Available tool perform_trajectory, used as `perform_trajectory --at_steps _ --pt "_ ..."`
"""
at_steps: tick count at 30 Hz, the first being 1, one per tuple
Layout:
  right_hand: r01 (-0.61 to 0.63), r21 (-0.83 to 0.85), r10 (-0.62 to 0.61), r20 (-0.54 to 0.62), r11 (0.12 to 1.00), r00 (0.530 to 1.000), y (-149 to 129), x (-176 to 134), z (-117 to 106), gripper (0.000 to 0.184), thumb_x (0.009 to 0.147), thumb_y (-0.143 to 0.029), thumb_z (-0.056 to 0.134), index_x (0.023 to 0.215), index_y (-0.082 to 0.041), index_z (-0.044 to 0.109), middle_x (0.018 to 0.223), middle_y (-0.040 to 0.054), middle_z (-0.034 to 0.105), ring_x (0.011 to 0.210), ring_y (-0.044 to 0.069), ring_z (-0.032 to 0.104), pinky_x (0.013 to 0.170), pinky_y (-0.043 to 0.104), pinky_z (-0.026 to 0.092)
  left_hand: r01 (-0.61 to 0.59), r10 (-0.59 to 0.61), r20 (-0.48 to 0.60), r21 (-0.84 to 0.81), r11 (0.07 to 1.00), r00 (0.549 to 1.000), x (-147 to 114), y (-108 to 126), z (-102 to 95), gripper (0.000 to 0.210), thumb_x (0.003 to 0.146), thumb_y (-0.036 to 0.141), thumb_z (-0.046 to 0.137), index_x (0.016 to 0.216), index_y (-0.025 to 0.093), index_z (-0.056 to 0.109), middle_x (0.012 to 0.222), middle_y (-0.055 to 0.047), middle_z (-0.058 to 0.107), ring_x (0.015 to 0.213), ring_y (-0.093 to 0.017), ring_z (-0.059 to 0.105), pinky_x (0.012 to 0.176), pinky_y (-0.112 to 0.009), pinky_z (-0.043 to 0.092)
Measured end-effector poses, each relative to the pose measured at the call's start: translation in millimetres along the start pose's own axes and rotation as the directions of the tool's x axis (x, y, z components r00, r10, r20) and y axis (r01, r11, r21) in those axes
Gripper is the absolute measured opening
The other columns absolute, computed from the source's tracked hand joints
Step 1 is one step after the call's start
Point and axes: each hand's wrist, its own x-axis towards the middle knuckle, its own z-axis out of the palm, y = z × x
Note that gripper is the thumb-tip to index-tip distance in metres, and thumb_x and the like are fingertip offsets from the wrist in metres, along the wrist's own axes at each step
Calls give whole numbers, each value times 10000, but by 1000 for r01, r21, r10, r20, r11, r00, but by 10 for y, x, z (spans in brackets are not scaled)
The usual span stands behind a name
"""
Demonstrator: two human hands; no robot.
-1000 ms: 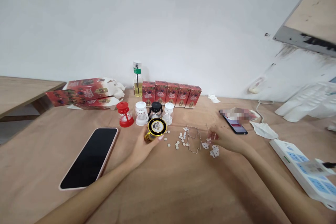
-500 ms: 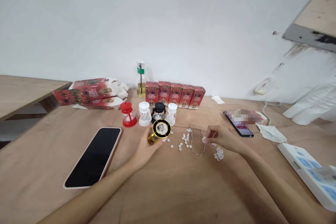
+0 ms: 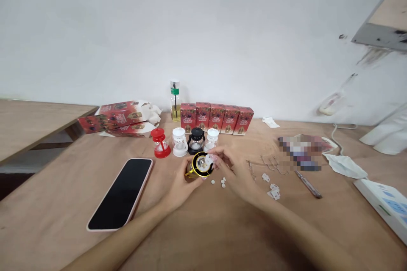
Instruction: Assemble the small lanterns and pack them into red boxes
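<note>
A small gold and black lantern [image 3: 197, 171] is in my left hand [image 3: 180, 187], whose fingers are wrapped round its side. The round base faces up toward me, and a small metallic recess shows in its middle. My right hand [image 3: 234, 174] pinches a small white plastic piece [image 3: 209, 159] against that base, beside the recess. Under the right hand lie a few round white discs [image 3: 223, 185]. More flat white plastic pieces [image 3: 274, 192] and bent wire handles [image 3: 274, 165] are spread to its right.
Behind my hands stand a red lantern [image 3: 160, 144], two white ones and a black lantern [image 3: 196, 142]. Several red boxes [image 3: 217, 118] and a bottle [image 3: 175, 101] line the wall. A phone [image 3: 122, 194] lies left; a knife [image 3: 308, 184] and power strip [image 3: 383, 205] lie right.
My right hand has moved left from the wire handles to the lantern's base, bringing the white plastic piece with it. My left hand still holds the lantern. The view has shifted slightly.
</note>
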Motion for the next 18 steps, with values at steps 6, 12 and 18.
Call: perform_trajectory --at_steps 6,12,18 --pt "292 -366 -295 48 884 954 80 -40 -39 230 935 -165 413 990 -205 633 843 55 598 757 143 575 650 250 484 3 -3 0 -9 1000 1000 -12 24 0 415 695 260 676 1064 189 499 1056 -55 625 1001 -217 593 895 -363 461" --pt "457 -533 -364 277 712 889 107 -63 -134 350 889 -75 383 1191 -163 537 945 100 575 800 159 581 689 275 515 42 -43 -13 -39 998 999 17 17 -4 395 702 285 676 1037 191 491 1056 -48 622 1003 -209 594 885 -344 466" --pt "555 -602 -386 398 575 832 52 -60 -215 362 890 -78 410 1231 -154 503 964 116 608 791 173 574 663 290 515 29 -30 -18 -27 999 999 26 13 -5 374 711 298 673 1019 191 490 1037 -49 633 973 -213 607 852 -345 486"
